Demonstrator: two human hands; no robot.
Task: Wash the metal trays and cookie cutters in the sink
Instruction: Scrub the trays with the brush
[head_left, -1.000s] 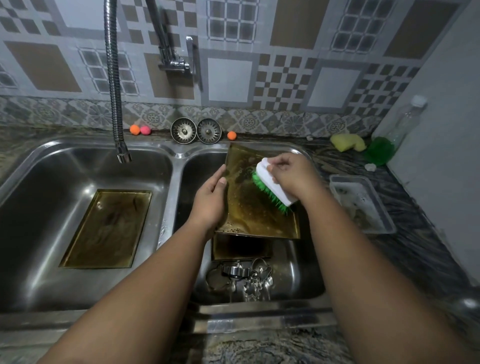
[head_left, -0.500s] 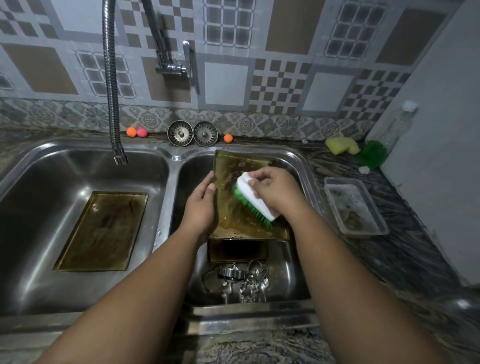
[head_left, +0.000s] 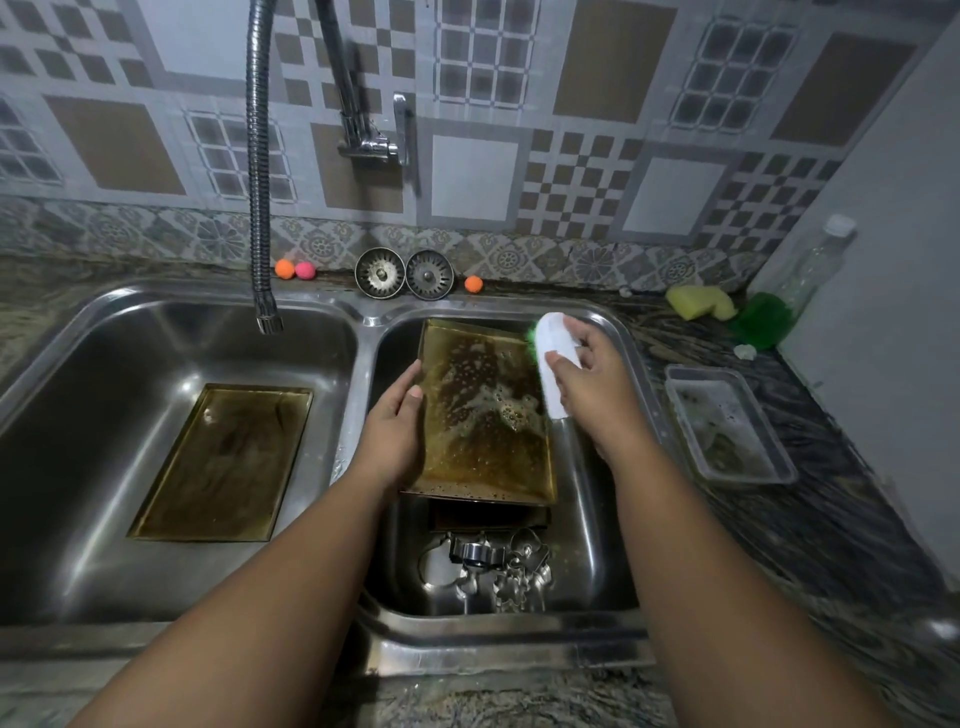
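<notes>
Starting at the left of the soapy, brown-stained rectangular metal tray (head_left: 483, 415) you are scrubbing: a second flat, golden-brown metal tray (head_left: 221, 462) lies on the floor of the other basin of the stainless steel double sink (head_left: 358, 364), well apart from it, probably parked there to be out of the way. Your left hand (head_left: 392, 431) grips the soapy tray's left edge, thumb on its face and fingers hidden behind. That props it tilted above the right basin, so the suds run down and the face meets the brush. At that tray's upper right corner, your right hand (head_left: 592, 384) wraps around the white-backed, green-bristled scrubbing brush (head_left: 553, 358), bristles turned toward the metal. Below the tray's lower edge, the shiny metal cookie cutters (head_left: 509, 569) sit heaped on the basin floor, unwashed by my judgement. Right of the tray, on the dark stone surface (head_left: 831, 519), rests a clear plastic tub (head_left: 727, 421).
</notes>
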